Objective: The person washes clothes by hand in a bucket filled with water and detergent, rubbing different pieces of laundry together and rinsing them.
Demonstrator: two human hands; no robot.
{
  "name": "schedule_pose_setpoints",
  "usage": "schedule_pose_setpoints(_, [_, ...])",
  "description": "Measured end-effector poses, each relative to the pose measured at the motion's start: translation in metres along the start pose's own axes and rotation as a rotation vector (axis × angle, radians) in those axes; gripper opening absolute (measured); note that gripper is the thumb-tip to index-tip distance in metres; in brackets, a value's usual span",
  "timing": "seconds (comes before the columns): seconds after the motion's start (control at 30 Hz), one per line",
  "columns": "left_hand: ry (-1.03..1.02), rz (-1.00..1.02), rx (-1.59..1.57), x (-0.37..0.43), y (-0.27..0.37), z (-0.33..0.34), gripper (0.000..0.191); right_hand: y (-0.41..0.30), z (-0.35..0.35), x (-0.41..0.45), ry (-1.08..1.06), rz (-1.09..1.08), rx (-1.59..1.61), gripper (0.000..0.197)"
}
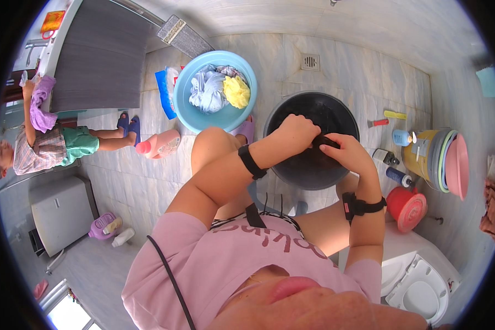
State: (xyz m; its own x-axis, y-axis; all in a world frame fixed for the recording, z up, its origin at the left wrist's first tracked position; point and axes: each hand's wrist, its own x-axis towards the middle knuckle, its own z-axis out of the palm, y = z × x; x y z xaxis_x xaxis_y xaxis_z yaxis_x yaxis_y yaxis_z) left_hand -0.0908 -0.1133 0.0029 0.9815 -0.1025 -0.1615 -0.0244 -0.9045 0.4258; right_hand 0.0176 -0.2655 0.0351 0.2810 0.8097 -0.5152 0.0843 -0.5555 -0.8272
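Observation:
Over a black basin (288, 175) on the tiled floor, both hands come together around a small dark item (329, 141), seemingly wet dark cloth. My left hand (298, 131) curls into a fist at its left end, fingers turned down and partly hidden. My right hand (348, 152) pinches the other end between thumb and fingers. Dark contents inside the basin are hard to make out. To the left, a light-blue basin (247, 70) holds bluish-white cloth (209, 93) and a yellow mesh bath puff or cloth (236, 91).
A pink detergent bottle (161, 144) and a blue-and-white packet (167, 90) stand left. On the right are brushes (380, 122), bottles (383, 156), stacked buckets and basins (425, 154), a red bucket (408, 208) and a toilet (423, 288). Another person (45, 148) holds purple cloth (43, 103) near the sink.

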Motion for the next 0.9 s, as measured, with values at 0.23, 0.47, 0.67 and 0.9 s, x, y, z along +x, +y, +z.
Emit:
schedule_pose_setpoints(0.23, [-0.267, -0.008, 0.124, -0.018, 0.021, -0.01, 0.007, 0.016, 0.0, 0.008, 0.045, -0.093, 0.024, 0.029])
schedule_pose_setpoints(0.47, [-0.274, 0.136, 0.219, -0.002, 0.035, -0.009, 0.003, 0.032, -0.004, 0.018, 0.14, -0.13, -0.515, 0.034])
schedule_pose_setpoints(0.67, [-0.31, 0.052, 0.163, 0.0, 0.038, 0.005, 0.005, 0.029, 0.022, 0.026, 0.016, -0.214, -0.579, 0.029])
schedule_pose_setpoints(0.9, [-0.399, 0.032, 0.225, 0.005, 0.048, 0.01, 0.011, 0.033, 0.025, 0.024, 0.009, -0.19, -0.65, 0.029])
